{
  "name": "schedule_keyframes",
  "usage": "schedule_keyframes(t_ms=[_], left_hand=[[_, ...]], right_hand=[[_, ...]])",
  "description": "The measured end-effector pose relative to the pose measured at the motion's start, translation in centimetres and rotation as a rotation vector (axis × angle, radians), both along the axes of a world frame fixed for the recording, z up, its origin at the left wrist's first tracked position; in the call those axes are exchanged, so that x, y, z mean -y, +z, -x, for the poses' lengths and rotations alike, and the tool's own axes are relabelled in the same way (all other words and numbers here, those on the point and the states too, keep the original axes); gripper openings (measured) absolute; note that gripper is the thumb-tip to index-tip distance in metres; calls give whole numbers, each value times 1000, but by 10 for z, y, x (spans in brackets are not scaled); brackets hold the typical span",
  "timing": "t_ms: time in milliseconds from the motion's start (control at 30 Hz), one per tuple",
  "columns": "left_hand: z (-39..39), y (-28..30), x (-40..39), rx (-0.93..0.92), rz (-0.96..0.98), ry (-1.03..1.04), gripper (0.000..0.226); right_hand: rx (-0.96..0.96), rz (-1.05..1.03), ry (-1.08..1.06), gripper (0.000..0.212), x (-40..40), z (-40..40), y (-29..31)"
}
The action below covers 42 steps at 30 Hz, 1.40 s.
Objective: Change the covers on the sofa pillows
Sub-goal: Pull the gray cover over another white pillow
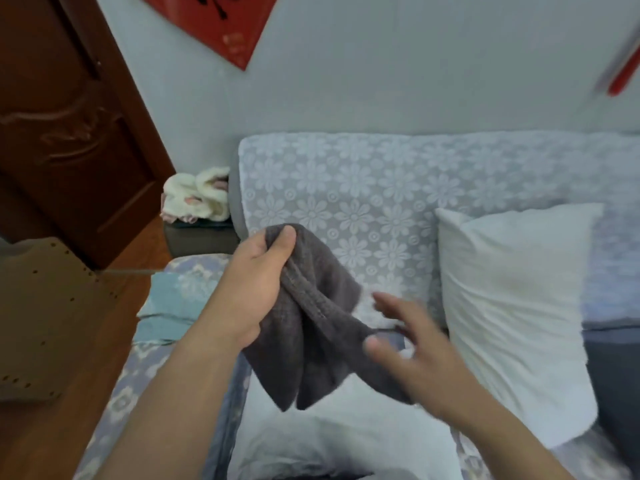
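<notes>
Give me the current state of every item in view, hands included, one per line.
Left hand: grips the bunched top of the cover.
Right hand: open, blurred, fingers spread at the cover's lower edge; contact unclear.
Grey cover: off any pillow, hanging crumpled.
Upright pillow: bare white, leaning on the sofa back.
Near pillow: bare, lying flat on the seat.
Teal cloth: folded on the seat.
Door: state unclear.

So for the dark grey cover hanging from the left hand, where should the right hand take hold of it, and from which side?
Probably the loose hemmed edge nearest the right hand, coming in from the right. The left hand already grips the grey cover bunched at its top, so the rest hangs in folds and that ribbed hem runs down toward the open right fingers. A pinch there should let the two hands spread the opening. Blur hides whether they touch.
</notes>
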<state>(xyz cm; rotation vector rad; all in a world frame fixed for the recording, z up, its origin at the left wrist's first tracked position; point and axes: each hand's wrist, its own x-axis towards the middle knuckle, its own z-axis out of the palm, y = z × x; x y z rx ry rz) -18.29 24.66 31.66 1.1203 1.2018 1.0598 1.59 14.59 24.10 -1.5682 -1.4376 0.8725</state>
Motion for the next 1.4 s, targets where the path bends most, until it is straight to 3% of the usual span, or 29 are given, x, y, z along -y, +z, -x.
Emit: schedule_keyframes(t_ms=[67,100,200,233,300,367,433,500,567,633,700,767,867,1000,1133,1233,1400], left_hand=[[-15,8,7,16,5,-78,26],[-20,12,9,30,12,-132,26],[-13,27,10,-31,-48,-291,24],[-3,32,6,-127,-110,-344,22],[29,38,-5,-456,-210,-468,22],[62,36,-18,-798,-115,-615,22],[87,18,-33,-1080,39,-691,14],[103,-13,-47,-1267,41,-585,5],[121,-46,-60,-1264,-12,-376,17],[140,-69,-70,-1171,-57,-247,22],[160,-87,-80,-1231,-134,-266,26],[175,-99,-88,-1360,-222,-272,27],[184,-106,-100,-1423,-367,-130,23],[174,-97,-96,-1340,-549,47,25],[174,-150,-53,-1268,-521,-19,27],[177,-231,8,-1268,-388,-161,34],[146,-349,111,-1397,-44,-553,39]], right_hand=[[98,30,191,96,0,19,0],[211,-13,217,97,-5,24,-10],[280,10,105,51,-20,22,-27],[269,50,7,42,-24,12,-30],[286,10,-192,46,-31,-12,-18],[357,-85,-360,43,-41,-43,2],[470,-72,-396,33,-57,-68,23],[614,-53,-299,22,-71,-80,31],[670,-51,-147,22,-78,-79,37],[694,10,-3,39,-83,-83,40],[863,137,132,43,-90,-94,36],[1077,229,203,29,-102,-106,25],[1165,148,91,21,-119,-124,12],[1104,-92,-202,22,-113,-141,4],[1074,-148,-216,26,-48,-153,-61],[1032,0,-191,41,19,-166,-140],[1062,592,63,66,103,-186,-253]])
